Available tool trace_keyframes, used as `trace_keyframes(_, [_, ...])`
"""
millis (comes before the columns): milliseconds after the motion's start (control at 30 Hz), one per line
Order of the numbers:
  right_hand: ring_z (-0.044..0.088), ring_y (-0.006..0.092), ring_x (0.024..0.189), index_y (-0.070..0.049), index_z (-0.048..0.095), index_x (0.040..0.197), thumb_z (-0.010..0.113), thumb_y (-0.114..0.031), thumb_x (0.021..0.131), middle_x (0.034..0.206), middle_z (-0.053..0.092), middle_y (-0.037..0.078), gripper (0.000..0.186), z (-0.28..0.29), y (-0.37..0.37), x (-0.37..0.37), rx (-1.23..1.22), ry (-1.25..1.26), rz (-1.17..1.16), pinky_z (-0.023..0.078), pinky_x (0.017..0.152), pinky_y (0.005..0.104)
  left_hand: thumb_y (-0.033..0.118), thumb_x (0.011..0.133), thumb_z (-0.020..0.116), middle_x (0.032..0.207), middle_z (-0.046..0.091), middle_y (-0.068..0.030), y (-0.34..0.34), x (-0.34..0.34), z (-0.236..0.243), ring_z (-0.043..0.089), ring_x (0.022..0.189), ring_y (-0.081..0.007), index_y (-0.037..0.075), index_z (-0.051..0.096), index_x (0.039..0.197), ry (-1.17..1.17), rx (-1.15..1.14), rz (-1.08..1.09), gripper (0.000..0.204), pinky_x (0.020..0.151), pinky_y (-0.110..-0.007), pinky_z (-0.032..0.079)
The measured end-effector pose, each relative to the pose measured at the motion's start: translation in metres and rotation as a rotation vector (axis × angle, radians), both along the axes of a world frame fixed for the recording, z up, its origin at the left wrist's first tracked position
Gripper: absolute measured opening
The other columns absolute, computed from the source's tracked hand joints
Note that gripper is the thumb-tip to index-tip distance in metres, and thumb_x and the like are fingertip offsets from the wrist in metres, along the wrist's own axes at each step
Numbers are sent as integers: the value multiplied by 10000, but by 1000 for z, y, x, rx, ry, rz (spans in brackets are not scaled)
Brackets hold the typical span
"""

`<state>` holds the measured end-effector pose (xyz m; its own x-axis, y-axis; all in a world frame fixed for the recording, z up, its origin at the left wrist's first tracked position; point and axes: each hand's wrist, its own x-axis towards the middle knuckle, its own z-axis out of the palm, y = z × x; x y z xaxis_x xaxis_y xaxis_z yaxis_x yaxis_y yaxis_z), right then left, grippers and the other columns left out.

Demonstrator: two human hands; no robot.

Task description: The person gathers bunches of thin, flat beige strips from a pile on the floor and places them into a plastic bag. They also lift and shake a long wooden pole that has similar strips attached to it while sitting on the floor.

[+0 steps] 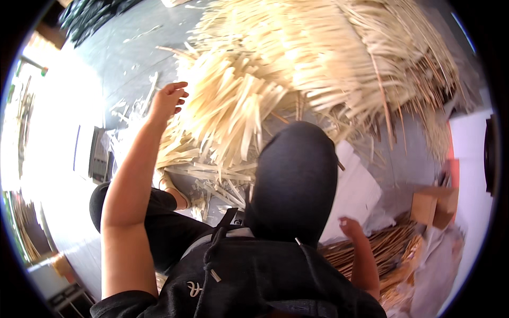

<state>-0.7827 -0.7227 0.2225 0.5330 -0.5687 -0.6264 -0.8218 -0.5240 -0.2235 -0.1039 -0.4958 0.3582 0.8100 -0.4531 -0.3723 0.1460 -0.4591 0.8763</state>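
My left hand [170, 98] is raised at the left edge of a loose pile of pale flat strips [222, 111], fingers apart and slightly bent, holding nothing visible. My bent knee [294, 175] in dark trousers stands in the middle of the view, and my left foot [179, 193] in a sandal is beside the strips. My right hand [351, 228] hangs beside that knee, near a white sheet [352, 188], fingers curled; whatever they hold, if anything, is too small to make out.
Layered rows of fringed strips [328, 47] spread across the grey floor [135, 63]. A cardboard box [432, 206] and a bundle of brown sticks [387, 238] lie at the right. A dark heap [87, 18] is at the upper left, beyond bright light.
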Motion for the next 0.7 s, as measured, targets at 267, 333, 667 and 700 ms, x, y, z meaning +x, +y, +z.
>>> trace_keyframes(267, [563,70,717,-58,630,1108,549,-112,937,861,654,34,196,154,-100,411,101,-682,-37,485,658,225,206,883,558,1084,642,-128,5,-57,-183,627,989,-262,109,687,1056,-238,276,-326,236,886,-369,486])
trace_keyframes(333, [610,88,753,-59,627,1138,535,-160,949,923,668,35,233,160,-86,490,353,-592,52,491,645,216,219,867,571,1124,628,-112,8,-60,-205,594,1044,-306,132,665,1106,-349,256,-285,271,928,-392,463])
trace_keyframes(667, [636,192,536,29,667,771,527,-92,846,670,665,122,200,-68,45,610,499,-236,-207,521,490,302,256,813,657,1162,611,-89,-1,-43,-250,599,1056,-263,162,618,1179,-92,338,-169,379,884,-384,490])
trace_keyframes(700, [648,199,583,41,660,838,539,-93,853,733,670,138,182,-89,45,601,499,-236,-272,533,514,301,256,798,679,1152,614,-78,-4,-43,-254,600,1047,-263,161,620,1179,-119,347,-163,397,881,-379,491])
